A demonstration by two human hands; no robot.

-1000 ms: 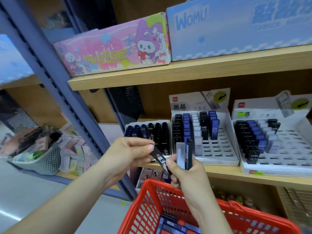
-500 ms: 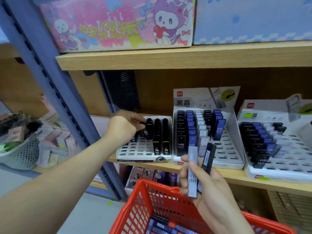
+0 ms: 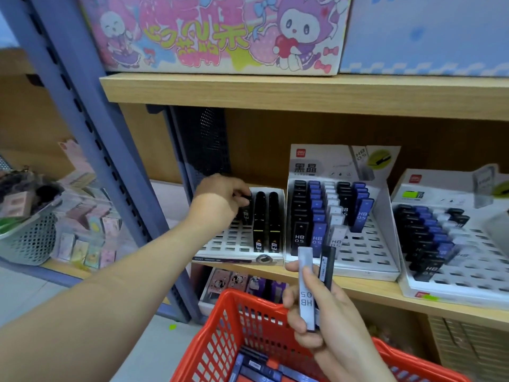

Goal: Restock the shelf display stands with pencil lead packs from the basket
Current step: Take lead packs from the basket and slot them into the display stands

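Observation:
My left hand [image 3: 220, 201] reaches into the left display stand [image 3: 237, 245] and pinches a black lead pack [image 3: 246, 212] standing in a slot beside two rows of black packs [image 3: 265, 221]. My right hand [image 3: 316, 310] hovers over the red basket [image 3: 234, 326], gripping a white HB 0.5 pack [image 3: 306, 288] and a black pack [image 3: 327, 267] upright. More packs lie in the basket bottom [image 3: 264, 368]. The middle stand [image 3: 369, 252] and the right stand [image 3: 468, 260] hold black, blue and white packs, with several slots bare.
A wooden shelf board [image 3: 303, 89] overhangs the stands, carrying a pink cartoon box [image 3: 214, 34] and a blue box [image 3: 427, 34]. A blue steel upright [image 3: 91, 128] runs left of the stands. A grey mesh tub [image 3: 30, 238] and small boxes sit far left.
My left hand has carried the black pack from near my right hand into the left stand and now sets it in a slot. The view has moved closer to the shelf.

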